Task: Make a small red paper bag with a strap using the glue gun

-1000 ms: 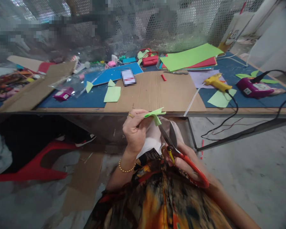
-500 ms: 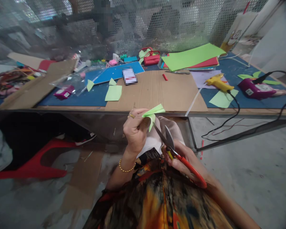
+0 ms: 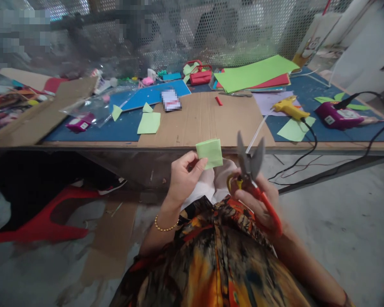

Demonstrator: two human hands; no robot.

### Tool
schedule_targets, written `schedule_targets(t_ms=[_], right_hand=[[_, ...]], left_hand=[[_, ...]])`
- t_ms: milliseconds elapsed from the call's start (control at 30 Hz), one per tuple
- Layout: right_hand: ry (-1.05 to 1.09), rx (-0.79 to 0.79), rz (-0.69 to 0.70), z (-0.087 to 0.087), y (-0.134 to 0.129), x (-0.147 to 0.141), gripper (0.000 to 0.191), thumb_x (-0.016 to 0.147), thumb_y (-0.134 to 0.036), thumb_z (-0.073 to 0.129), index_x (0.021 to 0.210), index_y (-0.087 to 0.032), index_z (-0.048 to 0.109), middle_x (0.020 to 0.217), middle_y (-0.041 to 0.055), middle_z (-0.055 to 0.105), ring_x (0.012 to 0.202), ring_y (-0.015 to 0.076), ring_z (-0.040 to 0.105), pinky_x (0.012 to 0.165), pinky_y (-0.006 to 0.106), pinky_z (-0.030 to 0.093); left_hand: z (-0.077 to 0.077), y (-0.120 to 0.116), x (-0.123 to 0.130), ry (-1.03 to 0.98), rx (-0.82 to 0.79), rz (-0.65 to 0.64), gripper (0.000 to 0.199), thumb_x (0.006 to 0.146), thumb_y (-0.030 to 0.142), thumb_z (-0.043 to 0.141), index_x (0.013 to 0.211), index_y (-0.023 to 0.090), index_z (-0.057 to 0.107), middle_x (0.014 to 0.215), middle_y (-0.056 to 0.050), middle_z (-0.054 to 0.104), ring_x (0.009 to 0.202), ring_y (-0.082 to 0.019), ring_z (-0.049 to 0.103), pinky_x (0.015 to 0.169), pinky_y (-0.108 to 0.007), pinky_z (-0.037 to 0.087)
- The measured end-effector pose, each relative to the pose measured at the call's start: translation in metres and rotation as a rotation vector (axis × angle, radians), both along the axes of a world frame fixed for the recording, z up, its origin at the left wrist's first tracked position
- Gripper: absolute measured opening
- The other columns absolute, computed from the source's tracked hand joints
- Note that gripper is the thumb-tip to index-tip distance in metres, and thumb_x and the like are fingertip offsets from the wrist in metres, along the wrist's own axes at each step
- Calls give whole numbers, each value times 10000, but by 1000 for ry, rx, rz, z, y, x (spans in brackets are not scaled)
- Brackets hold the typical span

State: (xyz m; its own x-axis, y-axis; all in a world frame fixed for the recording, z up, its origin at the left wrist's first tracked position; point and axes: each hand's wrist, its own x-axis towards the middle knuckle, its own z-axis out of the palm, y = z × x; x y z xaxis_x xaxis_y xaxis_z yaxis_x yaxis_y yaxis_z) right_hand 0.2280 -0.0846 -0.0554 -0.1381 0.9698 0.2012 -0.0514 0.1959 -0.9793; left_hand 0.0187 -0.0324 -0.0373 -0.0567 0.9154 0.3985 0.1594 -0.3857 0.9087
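Note:
My left hand (image 3: 186, 177) pinches a folded square of light green paper (image 3: 210, 152) between thumb and fingers, just in front of the table edge. The paper's flat face is turned up toward me. In my right hand (image 3: 256, 200) are scissors (image 3: 251, 160) with red and yellow handles. Their blades point up and stand apart, to the right of the paper and not touching it. Both hands hover over my lap.
A cardboard sheet (image 3: 198, 117) covers the table's middle, with a red scrap (image 3: 218, 101) and a phone (image 3: 170, 100). To the right lie a yellow glue gun (image 3: 290, 108), its cord and a purple box (image 3: 337, 117). Coloured sheets (image 3: 256, 72) are stacked behind. A red stool (image 3: 51, 217) stands at left.
My left hand has turned the green paper from edge-on to flat-facing. The scissors have moved right and up, away from the paper, and their blades have spread wider.

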Motion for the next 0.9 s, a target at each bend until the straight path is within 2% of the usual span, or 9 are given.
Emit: schedule_targets(t_ms=[67,200,433,533,633,900], right_hand=[[30,31,-122,3,9,0,400,931,-495,822,1223,-257,687,820,-14,654,698,175,615,650,338,540],[120,84,-261,11,27,-6,351,932,-493,830,1157,-263,690,885,1,730,705,169,675,655,346,588],[80,138,-192,18,41,-19,517,837,-593,895,1196,-284,689,998,16,733,841,191,730,740,371,648],[82,110,-172,18,43,-21,500,833,-565,905,1191,-293,687,956,11,715,805,199,726,728,385,650],[76,111,-218,15,45,-22,479,822,-566,908,1158,-294,702,914,7,697,772,191,685,711,379,636],[46,132,-262,10,45,-20,439,860,-546,867,1172,-292,691,1001,25,703,853,201,676,767,390,633]], left_hand=[[1,-3,1,1,-42,-39,282,910,310,773,679,190,665,635,24,589,595,-115,490,564,-249,410],[2,-10,5,-18,-71,-91,241,888,334,806,717,198,705,667,3,646,611,-134,528,561,-257,437],[11,-24,12,71,-102,-219,231,921,273,733,711,182,697,738,-26,695,677,-144,585,630,-272,475],[13,-25,12,65,-125,-245,216,908,279,746,719,184,701,713,-14,675,658,-138,569,612,-267,463],[11,-25,13,19,-170,-256,200,922,312,750,768,188,727,694,-5,659,621,-129,543,581,-261,451],[6,-23,14,-26,-165,-230,320,930,439,798,742,195,713,671,-2,636,601,-128,529,560,-257,465]])
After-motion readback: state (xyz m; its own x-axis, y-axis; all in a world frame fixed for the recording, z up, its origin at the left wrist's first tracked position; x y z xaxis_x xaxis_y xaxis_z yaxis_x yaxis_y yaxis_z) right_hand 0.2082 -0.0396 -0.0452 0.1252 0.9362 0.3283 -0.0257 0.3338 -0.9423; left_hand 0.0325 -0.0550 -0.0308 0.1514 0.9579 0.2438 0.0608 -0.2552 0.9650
